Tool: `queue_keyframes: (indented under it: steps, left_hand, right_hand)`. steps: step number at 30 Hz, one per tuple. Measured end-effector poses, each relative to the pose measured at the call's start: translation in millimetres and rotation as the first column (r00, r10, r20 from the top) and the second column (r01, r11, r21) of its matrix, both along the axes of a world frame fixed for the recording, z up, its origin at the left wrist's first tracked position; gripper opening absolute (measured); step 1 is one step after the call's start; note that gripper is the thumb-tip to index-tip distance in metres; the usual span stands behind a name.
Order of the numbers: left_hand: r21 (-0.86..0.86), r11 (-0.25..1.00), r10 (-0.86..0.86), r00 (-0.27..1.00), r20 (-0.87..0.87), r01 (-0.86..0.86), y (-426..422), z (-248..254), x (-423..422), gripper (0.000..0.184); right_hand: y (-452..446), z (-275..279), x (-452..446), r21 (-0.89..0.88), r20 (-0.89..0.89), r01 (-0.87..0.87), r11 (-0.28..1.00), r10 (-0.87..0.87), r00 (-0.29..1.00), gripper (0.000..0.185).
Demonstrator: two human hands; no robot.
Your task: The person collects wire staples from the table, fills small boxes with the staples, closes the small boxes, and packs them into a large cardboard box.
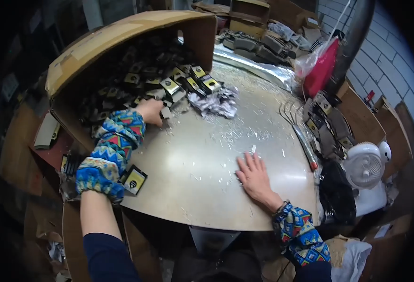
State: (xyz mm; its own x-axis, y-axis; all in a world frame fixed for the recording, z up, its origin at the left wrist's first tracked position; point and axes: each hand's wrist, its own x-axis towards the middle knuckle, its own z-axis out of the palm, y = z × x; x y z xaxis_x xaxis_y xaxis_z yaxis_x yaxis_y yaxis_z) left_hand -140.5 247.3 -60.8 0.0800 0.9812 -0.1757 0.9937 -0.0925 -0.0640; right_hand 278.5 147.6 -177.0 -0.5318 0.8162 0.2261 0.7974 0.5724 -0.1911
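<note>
My left hand (149,112) is at the front of a heap of small black-and-yellow packs (169,84), which spills out of a tipped cardboard box (131,21). Its fingers are curled, with a small pale grey block (165,113) at the fingertips. Flat on the metal tabletop (207,174) lies my right hand (255,179), fingers stretched out and nothing held. A small white piece (253,148) is just beyond those fingertips. Crumpled paper (215,102) rests beside the heap. One black-and-yellow pack (134,180) lies at the table's left edge, below my left forearm.
A hand rake (300,136) with thin curved tines lies along the right edge. Beyond it are more dark parts (326,122) and a white fan (364,167). Pale slivers are scattered over the tabletop. Curved dark pads (258,44) are heaped at the back.
</note>
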Motion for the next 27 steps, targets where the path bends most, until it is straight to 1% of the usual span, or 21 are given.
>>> queue_keyframes:
  steps: [1,2,3,4,6,8,9,10,11,12,13,14,15,16,17,19,21,22,23,26,27]
  left_hand:
    - [-0.027,1.000,0.002,0.999,-0.044,-0.003,-3.1,11.8,9.0,0.053]
    - [-0.044,0.997,-0.067,0.998,0.009,0.067,-3.2,19.4,10.2,0.063]
    - [0.100,0.983,-0.160,0.985,0.064,0.154,-13.7,28.0,16.2,0.070]
    - [0.076,0.992,-0.108,0.987,0.121,0.099,-21.6,39.5,22.6,0.076]
    - [0.052,0.999,0.002,0.990,0.144,-0.010,-45.5,64.3,46.5,0.077]
    - [0.166,0.983,-0.012,0.887,0.462,-0.074,-87.9,77.2,73.5,0.074]
    - [0.149,0.977,0.044,0.826,0.562,-0.153,-105.2,75.6,82.1,0.070]
    - [0.075,0.963,0.116,0.651,0.750,-0.259,-136.4,83.2,101.0,0.062]
    - [-0.017,0.972,0.117,0.423,0.899,-0.233,-162.0,77.1,100.5,0.052]
    - [-0.078,0.976,0.120,0.201,0.972,-0.202,-186.6,56.4,90.6,0.042]
    - [-0.196,0.969,0.168,-0.182,0.969,-0.151,-232.9,61.6,106.6,0.026]
    - [-0.293,0.925,0.198,-0.351,0.915,-0.242,-270.1,50.3,115.0,0.027]
    - [-0.376,0.881,0.166,-0.559,0.813,-0.285,-302.1,29.6,124.1,0.030]
    - [-0.433,0.856,0.152,-0.664,0.732,-0.281,-330.4,8.3,131.6,0.032]
    - [-0.501,0.835,0.199,-0.725,0.660,-0.227,-357.3,-34.2,127.0,0.034]
    - [-0.659,0.713,0.356,-0.685,0.636,-0.241,-402.8,-117.4,135.1,0.033]
    - [-0.782,0.550,0.573,-0.549,0.609,-0.294,-433.7,-181.7,162.3,0.022]
    - [-0.736,0.597,0.610,-0.414,0.675,-0.319,-447.7,-224.6,176.0,0.017]
    - [-0.783,0.560,0.672,-0.404,0.620,-0.271,-448.1,-222.4,196.1,0.015]
    - [-0.757,0.637,0.685,-0.344,0.642,-0.147,-438.2,-210.0,233.0,0.019]
    - [-0.773,0.623,0.681,-0.400,0.613,-0.123,-441.7,-212.3,239.7,0.020]
  right_hand:
    - [-10.5,3.9,-3.8,0.004,-0.012,-0.057,0.998,0.057,0.998,0.047]
    - [-18.9,7.4,-2.0,-0.090,-0.160,-0.114,0.989,0.099,0.982,0.047]
    - [-25.5,10.8,-0.6,-0.169,-0.313,-0.182,0.969,0.123,0.942,0.047]
    - [-27.5,14.4,-0.8,-0.227,-0.466,-0.264,0.937,0.134,0.875,0.047]
    - [-26.7,16.3,-7.3,-0.068,-0.399,-0.222,0.973,0.178,0.899,0.039]
    - [-27.6,19.8,-21.7,0.024,-0.318,-0.245,0.969,0.240,0.917,0.035]
    - [-29.4,20.5,-25.6,0.054,-0.215,-0.329,0.943,0.333,0.918,0.032]
    - [-32.0,23.3,-23.3,-0.103,-0.365,-0.348,0.932,0.290,0.885,0.033]
    - [-34.6,27.1,-20.0,-0.254,-0.499,-0.380,0.889,0.216,0.839,0.035]
    - [-36.0,28.4,-16.9,-0.392,-0.610,-0.424,0.816,0.115,0.784,0.036]
    - [-30.2,18.5,-8.4,-0.321,-0.574,-0.368,0.873,0.130,0.809,0.038]
    - [-24.7,11.3,-1.1,-0.195,-0.497,-0.342,0.919,0.208,0.842,0.039]
    - [-28.8,9.3,-4.1,-0.144,-0.437,-0.317,0.937,0.227,0.870,0.039]
    - [-34.6,7.0,-9.2,-0.089,-0.373,-0.292,0.952,0.239,0.896,0.040]
    - [-41.2,9.9,-18.3,-0.053,-0.334,-0.302,0.952,0.268,0.903,0.040]
    - [-61.6,17.4,-42.2,0.012,-0.252,-0.336,0.942,0.328,0.910,0.041]
    - [-82.5,9.6,-60.4,0.033,-0.222,-0.321,0.947,0.320,0.921,0.040]
    - [-91.7,6.5,-68.2,0.047,-0.206,-0.315,0.948,0.318,0.925,0.039]
    - [-103.3,4.4,-71.8,0.042,-0.242,-0.298,0.954,0.299,0.923,0.038]
    - [-144.4,-0.5,-75.7,0.058,-0.269,-0.179,0.982,0.188,0.945,0.039]
    - [-158.8,0.9,-75.1,0.058,-0.244,-0.175,0.983,0.183,0.952,0.044]
